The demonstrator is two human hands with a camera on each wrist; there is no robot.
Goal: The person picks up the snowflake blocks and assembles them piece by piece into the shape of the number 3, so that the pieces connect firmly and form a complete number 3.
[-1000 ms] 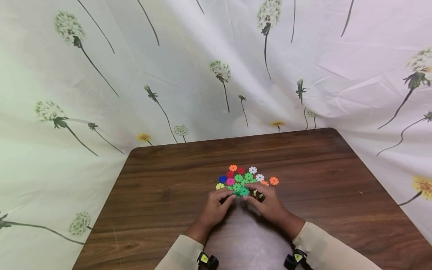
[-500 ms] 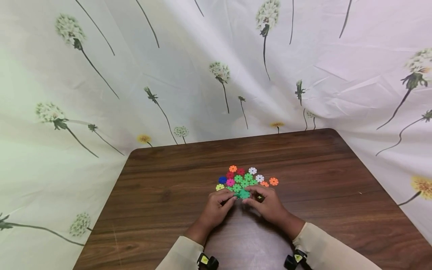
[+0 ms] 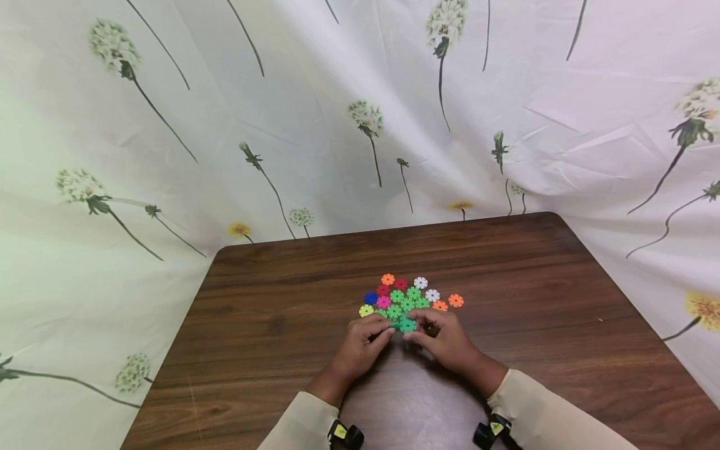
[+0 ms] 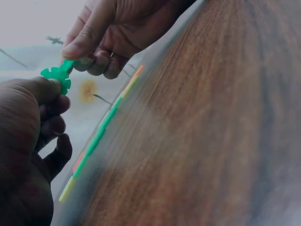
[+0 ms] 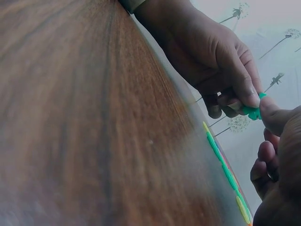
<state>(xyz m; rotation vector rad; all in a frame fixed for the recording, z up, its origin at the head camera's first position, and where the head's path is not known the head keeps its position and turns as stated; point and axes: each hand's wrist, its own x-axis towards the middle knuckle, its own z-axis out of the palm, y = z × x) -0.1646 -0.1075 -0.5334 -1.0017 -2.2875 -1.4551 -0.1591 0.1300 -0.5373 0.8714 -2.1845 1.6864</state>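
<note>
My left hand [image 3: 360, 345] pinches a green notched disc [image 4: 57, 76] between thumb and fingertips, above the table. Facing it, my right hand [image 3: 448, 340] pinches another green notched disc [image 3: 407, 324] by its edge. In both wrist views the two discs meet at their rims between the hands, one turned at an angle to the other. Fingertips cover part of each, so how deeply their slots interlock cannot be told. Just beyond the hands lies a cluster of flat light green discs [image 3: 407, 304] on the tabletop.
Around the green cluster lie a blue disc [image 3: 370, 299], a yellow disc [image 3: 366, 310], a pink disc [image 3: 383, 302], red discs [image 3: 400, 284], white discs [image 3: 432, 295] and orange discs [image 3: 456, 300]. The brown wooden table [image 3: 270, 362] ends at a flower-printed curtain [image 3: 315, 156].
The right hand's green disc has shifted slightly toward the body and sits against the left hand's disc. Both hands stay almost in place; the discs on the table have not moved.
</note>
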